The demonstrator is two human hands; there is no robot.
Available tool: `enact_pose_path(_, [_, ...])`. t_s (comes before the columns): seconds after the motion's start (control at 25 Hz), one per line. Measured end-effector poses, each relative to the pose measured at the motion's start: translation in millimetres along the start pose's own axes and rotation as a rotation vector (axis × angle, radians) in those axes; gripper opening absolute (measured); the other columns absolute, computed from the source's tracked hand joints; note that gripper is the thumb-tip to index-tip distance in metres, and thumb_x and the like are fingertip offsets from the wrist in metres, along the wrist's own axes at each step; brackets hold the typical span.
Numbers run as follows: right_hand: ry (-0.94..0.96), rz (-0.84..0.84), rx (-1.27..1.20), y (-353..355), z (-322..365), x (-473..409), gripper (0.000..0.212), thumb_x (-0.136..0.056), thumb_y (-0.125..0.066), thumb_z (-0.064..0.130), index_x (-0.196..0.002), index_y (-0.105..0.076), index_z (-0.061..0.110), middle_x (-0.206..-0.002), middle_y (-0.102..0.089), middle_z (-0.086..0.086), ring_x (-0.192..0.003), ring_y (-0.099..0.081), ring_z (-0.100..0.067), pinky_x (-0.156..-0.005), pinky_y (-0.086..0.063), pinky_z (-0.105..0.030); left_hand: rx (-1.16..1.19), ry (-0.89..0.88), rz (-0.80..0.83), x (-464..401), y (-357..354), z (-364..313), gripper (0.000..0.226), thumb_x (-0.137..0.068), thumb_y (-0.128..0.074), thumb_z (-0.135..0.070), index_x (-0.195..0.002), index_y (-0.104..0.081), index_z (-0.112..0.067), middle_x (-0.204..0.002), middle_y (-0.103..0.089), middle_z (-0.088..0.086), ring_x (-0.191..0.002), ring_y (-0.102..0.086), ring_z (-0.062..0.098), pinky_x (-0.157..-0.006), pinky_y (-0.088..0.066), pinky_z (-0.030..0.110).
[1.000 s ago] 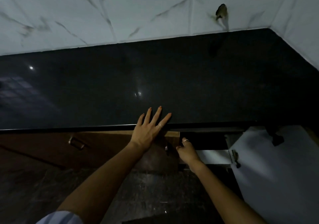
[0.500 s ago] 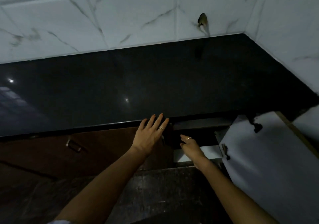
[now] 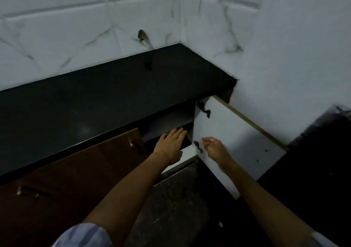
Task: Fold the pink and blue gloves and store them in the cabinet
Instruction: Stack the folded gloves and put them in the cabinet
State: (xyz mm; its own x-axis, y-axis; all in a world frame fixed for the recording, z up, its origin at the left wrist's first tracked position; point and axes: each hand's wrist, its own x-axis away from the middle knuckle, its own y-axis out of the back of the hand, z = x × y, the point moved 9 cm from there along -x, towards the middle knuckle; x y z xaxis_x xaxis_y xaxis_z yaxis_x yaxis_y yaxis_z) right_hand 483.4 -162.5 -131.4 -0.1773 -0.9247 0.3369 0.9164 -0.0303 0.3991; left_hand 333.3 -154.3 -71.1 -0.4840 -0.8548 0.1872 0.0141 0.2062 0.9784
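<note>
No pink or blue glove shows anywhere in the head view. The cabinet (image 3: 167, 121) under the black countertop (image 3: 95, 98) stands open, and its inside is dark. My left hand (image 3: 171, 146) reaches flat into that opening, palm down, fingers stretched out and holding nothing I can see. My right hand (image 3: 214, 148) hovers just outside, in front of the open white door (image 3: 243, 138) near its lower hinge (image 3: 197, 146). Its fingers are loosely curled and empty. A ring is on each hand.
A brown cabinet door (image 3: 85, 161) with a metal handle (image 3: 26, 190) lies left of the opening. A white shelf edge (image 3: 188, 153) runs below my left hand. Marbled white tiles (image 3: 76, 33) back the counter. A dark object (image 3: 322, 142) stands at the right.
My left hand left the countertop edge and went down into the cabinet opening. My right hand drew out of the opening to the front of the white door. My view swung toward the corner.
</note>
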Motion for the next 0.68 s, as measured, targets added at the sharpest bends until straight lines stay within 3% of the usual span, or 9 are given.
enact_pose_path(0.2, [0.035, -0.135, 0.066, 112, -11, -4, 0.037, -0.094, -0.042, 0.002, -0.13, -0.052, 0.0, -0.137, -0.053, -0.016, -0.127, -0.049, -0.027, -0.111, -0.036, -0.034, -0.06, -0.14, -0.005, -49, 3, -92, 0.077, -0.094, -0.048, -0.028, -0.152, 0.001, -0.021, -0.162, 0.001, 0.001, -0.149, 0.001, 0.021, -0.119, -0.007, 0.044])
enact_pose_path(0.36, [0.034, -0.19, 0.184, 184, -33, -25, 0.038, -0.09, -0.043, 0.004, -0.126, -0.055, 0.008, -0.125, -0.061, -0.015, -0.111, -0.059, -0.03, -0.094, -0.047, -0.031, -0.048, -0.168, 0.051, -94, -9, -147, 0.08, -0.093, -0.05, -0.029, -0.152, 0.003, -0.021, -0.162, 0.005, 0.001, -0.149, 0.004, 0.023, -0.119, -0.006, 0.045])
enact_pose_path(0.48, [-0.017, -0.246, 0.201, 226, -61, -44, 0.029, -0.088, -0.049, 0.006, -0.115, -0.06, 0.004, -0.11, -0.067, -0.018, -0.102, -0.064, -0.033, -0.083, -0.051, -0.034, -0.027, -0.174, 0.064, -125, -22, -176, 0.082, -0.093, -0.051, -0.03, -0.152, 0.004, -0.021, -0.162, 0.005, 0.001, -0.149, 0.003, 0.023, -0.119, -0.007, 0.046])
enact_pose_path(0.56, [-0.092, -0.218, 0.233, 240, -82, -55, 0.019, -0.091, -0.048, 0.014, -0.092, -0.064, 0.004, -0.086, -0.068, -0.014, -0.092, -0.064, -0.03, -0.071, -0.046, -0.027, -0.015, -0.169, 0.077, -140, -31, -187, 0.082, -0.093, -0.051, -0.033, -0.152, 0.005, -0.021, -0.162, 0.005, 0.001, -0.149, 0.003, 0.024, -0.119, -0.007, 0.046])
enact_pose_path(0.64, [-0.184, -0.111, 0.321, 242, -104, -62, 0.037, -0.096, -0.041, 0.026, -0.077, -0.062, 0.002, -0.071, -0.063, -0.011, -0.084, -0.063, -0.028, -0.06, -0.037, -0.024, 0.016, -0.157, 0.094, -152, -42, -194, 0.081, -0.093, -0.048, -0.04, -0.152, 0.005, -0.023, -0.162, 0.005, 0.002, -0.149, 0.003, 0.024, -0.119, -0.007, 0.046])
enact_pose_path(0.68, [-0.207, -0.058, 0.357, 241, -111, -66, 0.046, -0.098, -0.038, 0.032, -0.083, -0.065, -0.003, -0.076, -0.065, -0.015, -0.087, -0.064, -0.029, -0.061, -0.037, -0.024, 0.032, -0.15, 0.095, -155, -45, -196, 0.079, -0.094, -0.044, -0.045, -0.152, 0.004, -0.023, -0.162, 0.004, 0.002, -0.149, 0.002, 0.024, -0.119, -0.008, 0.047])
